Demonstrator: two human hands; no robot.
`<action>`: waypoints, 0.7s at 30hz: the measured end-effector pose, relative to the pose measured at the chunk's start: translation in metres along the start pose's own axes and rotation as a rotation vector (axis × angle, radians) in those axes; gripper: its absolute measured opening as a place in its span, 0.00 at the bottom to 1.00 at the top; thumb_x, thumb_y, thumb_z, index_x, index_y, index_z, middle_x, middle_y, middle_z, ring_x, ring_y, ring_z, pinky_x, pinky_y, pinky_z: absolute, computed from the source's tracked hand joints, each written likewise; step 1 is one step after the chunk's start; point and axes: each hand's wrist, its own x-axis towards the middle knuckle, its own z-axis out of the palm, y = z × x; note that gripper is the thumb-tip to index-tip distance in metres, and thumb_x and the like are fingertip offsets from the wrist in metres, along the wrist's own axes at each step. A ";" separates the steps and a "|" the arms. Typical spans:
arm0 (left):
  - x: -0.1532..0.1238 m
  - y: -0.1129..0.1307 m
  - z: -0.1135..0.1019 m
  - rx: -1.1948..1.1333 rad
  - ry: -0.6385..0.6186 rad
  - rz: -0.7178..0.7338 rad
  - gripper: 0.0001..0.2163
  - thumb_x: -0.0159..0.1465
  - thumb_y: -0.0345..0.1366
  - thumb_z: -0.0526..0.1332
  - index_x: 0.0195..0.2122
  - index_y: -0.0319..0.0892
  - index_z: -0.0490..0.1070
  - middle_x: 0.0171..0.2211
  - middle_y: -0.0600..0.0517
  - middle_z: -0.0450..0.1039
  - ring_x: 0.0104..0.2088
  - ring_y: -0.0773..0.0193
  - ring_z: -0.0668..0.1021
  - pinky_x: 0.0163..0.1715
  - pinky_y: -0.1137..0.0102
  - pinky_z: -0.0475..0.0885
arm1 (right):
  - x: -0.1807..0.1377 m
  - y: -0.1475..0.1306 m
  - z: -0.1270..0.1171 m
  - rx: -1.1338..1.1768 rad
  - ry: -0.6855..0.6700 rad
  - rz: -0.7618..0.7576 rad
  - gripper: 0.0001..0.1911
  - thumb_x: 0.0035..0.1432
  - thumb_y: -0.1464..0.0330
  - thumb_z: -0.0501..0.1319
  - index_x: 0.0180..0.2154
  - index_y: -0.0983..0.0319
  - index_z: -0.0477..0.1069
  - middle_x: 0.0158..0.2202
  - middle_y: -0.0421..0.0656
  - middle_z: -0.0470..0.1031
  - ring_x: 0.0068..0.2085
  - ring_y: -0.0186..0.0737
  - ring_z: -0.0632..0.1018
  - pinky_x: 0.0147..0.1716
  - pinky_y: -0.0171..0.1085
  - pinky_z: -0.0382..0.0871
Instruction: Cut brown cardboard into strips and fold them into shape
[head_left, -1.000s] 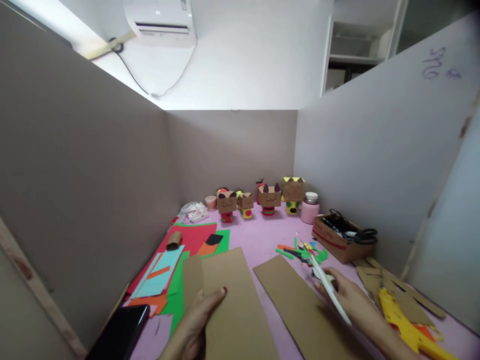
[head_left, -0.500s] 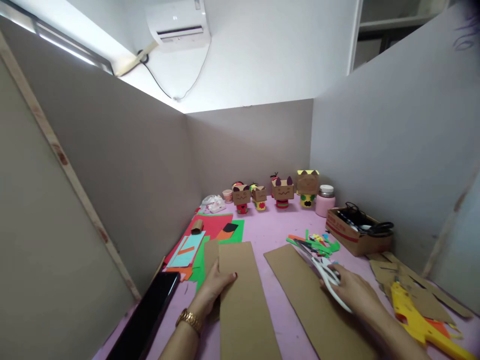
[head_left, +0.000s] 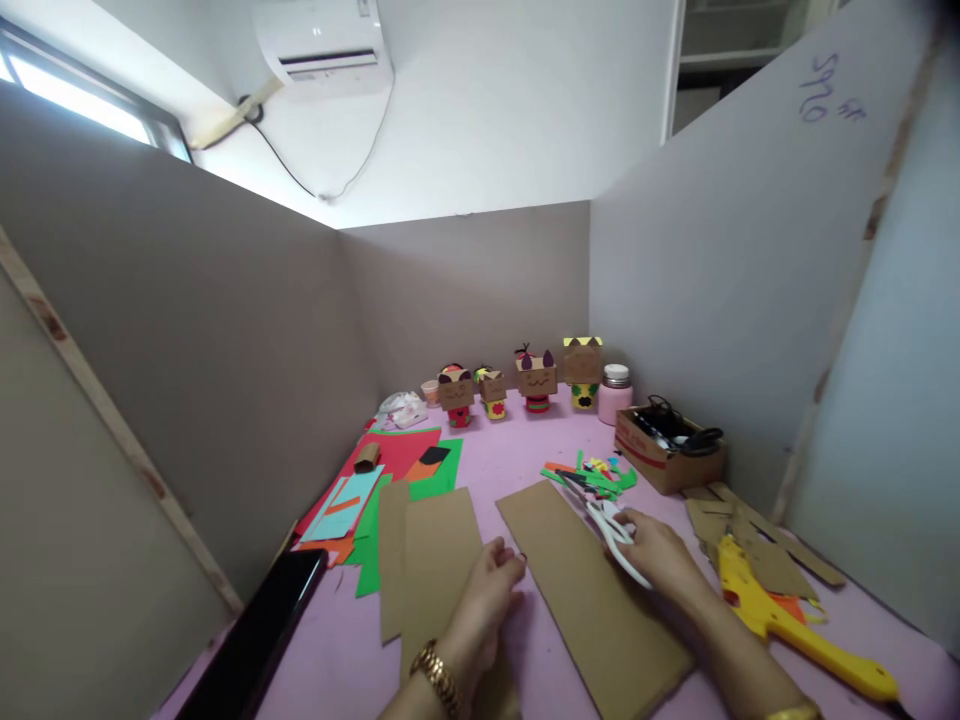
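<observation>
My left hand (head_left: 484,600), with a gold watch on the wrist, rests with curled fingers on the right edge of a long brown cardboard strip (head_left: 435,560) on the pink table. My right hand (head_left: 656,552) is closed on white-handled scissors (head_left: 613,530), whose blades point away toward the paper scraps. It lies over the far right part of a second cardboard strip (head_left: 585,590) that runs diagonally between both hands.
Coloured paper sheets (head_left: 382,470) and a black phone (head_left: 259,640) lie at left. Green paper scraps (head_left: 592,476), a cardboard box of tools (head_left: 667,450), cardboard offcuts (head_left: 757,540) and a yellow glue gun (head_left: 787,620) sit at right. Small box figures (head_left: 525,385) and a pink jar (head_left: 615,395) line the back wall.
My left hand slid from the left strip's left edge to its right edge. My right hand brought the scissors down and forward onto the diagonal strip. The camera shifted.
</observation>
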 end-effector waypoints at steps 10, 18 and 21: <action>0.014 -0.008 0.030 -0.134 -0.096 -0.023 0.07 0.47 0.35 0.65 0.20 0.39 0.67 0.13 0.56 0.66 0.13 0.72 0.65 0.14 0.75 0.55 | -0.005 -0.010 -0.002 0.042 0.028 -0.056 0.17 0.46 0.68 0.56 0.40 0.61 0.72 0.36 0.50 0.80 0.38 0.48 0.78 0.33 0.37 0.65; 0.003 0.016 -0.021 -0.361 -0.123 0.185 0.07 0.56 0.38 0.61 0.33 0.42 0.71 0.28 0.51 0.79 0.30 0.64 0.79 0.32 0.71 0.70 | -0.015 -0.017 0.001 0.031 0.071 -0.135 0.23 0.49 0.67 0.53 0.49 0.63 0.66 0.41 0.55 0.78 0.40 0.57 0.77 0.36 0.46 0.67; -0.001 0.024 -0.031 -0.384 -0.182 0.178 0.09 0.55 0.39 0.62 0.34 0.40 0.72 0.27 0.49 0.79 0.30 0.60 0.79 0.33 0.68 0.71 | -0.021 -0.018 0.010 0.019 0.053 -0.265 0.26 0.43 0.72 0.56 0.48 0.64 0.67 0.45 0.54 0.74 0.47 0.54 0.74 0.43 0.45 0.66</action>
